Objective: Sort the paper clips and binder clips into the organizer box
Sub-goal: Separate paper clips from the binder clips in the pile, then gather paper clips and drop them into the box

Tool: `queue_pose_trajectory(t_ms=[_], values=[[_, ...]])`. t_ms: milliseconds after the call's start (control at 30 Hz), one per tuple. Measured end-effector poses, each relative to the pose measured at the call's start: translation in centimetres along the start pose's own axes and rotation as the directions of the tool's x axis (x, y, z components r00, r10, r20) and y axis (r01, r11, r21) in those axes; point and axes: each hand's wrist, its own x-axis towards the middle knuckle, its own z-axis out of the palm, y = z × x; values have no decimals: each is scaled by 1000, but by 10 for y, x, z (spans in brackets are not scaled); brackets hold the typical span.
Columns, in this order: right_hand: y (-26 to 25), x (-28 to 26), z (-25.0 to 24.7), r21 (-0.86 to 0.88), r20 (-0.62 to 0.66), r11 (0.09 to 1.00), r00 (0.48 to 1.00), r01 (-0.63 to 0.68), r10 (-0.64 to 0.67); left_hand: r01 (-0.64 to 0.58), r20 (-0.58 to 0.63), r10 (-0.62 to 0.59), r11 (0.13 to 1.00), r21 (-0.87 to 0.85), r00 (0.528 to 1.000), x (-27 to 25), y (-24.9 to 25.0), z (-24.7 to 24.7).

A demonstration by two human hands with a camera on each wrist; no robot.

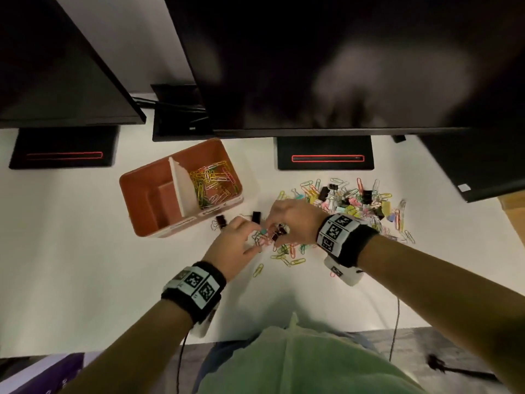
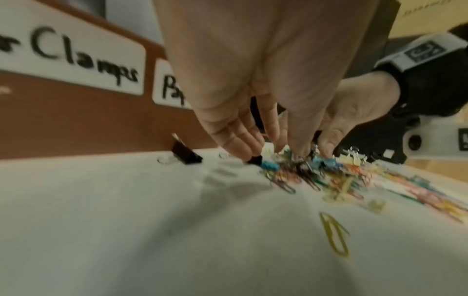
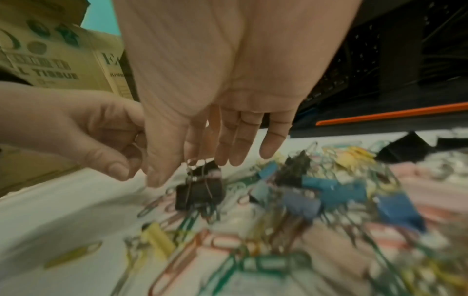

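Right grip [image 3: 192,166] pinches a black clip [image 3: 200,192]; left [image 1: 235,245] hangs loose. Box [image 1: 136,180] holds paper clips; most of the pile [image 1: 355,206] remains.

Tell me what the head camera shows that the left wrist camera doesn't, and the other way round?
Only the head view shows inside the organizer box: coloured paper clips fill one compartment, the compartment beside it holds none; monitors stand behind. Only the left wrist view shows the box's label reading "Clamps". Both show the left hand, the right hand, a black binder clip near the box, and the mixed pile.
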Motion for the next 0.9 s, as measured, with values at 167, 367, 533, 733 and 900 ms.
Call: queue_pose_trajectory(t_ms=[167, 367, 533, 733, 900], values=[[5, -4, 10, 71, -14, 997, 999, -38, 39, 39, -16, -38, 998, 46, 999, 12, -1, 27], [15, -4, -9, 182, -104, 983, 993, -39, 58, 71, -53, -77, 992, -101, 996, 17, -8, 27], [16, 14, -30, 241, -170, 968, 979, -68, 111, 84, -115, -92, 994, -77, 989, 18, -13, 24], [23, 16, -24, 218, -211, 971, 967, -96, 143, 96, -127, -98, 995, -19, 987, 11, -15, 19], [19, -10, 1, 146, -102, 989, 995, 2, 13, 92, -58, -92, 996, -5, 994, 3, -4, 25]])
